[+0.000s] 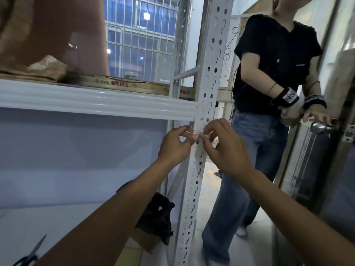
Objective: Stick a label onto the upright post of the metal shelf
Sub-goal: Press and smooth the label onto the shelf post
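The white slotted upright post [208,77] of the metal shelf runs from the top right down to the bottom middle. Just below the white shelf beam [92,102], both my hands meet at the post. My left hand [175,145] pinches the left end of a small white label with red lines [194,133]. My right hand [223,144] pinches its right end against the post's face. Most of the label is hidden by my fingers.
A person in a black top and jeans [269,93] stands right of the post, hands on a door handle [320,127]. A black bag on a box [155,217] sits behind the post's lower part. Scissors [30,254] lie at the lower left. Cardboard strips [123,84] rest on the shelf.
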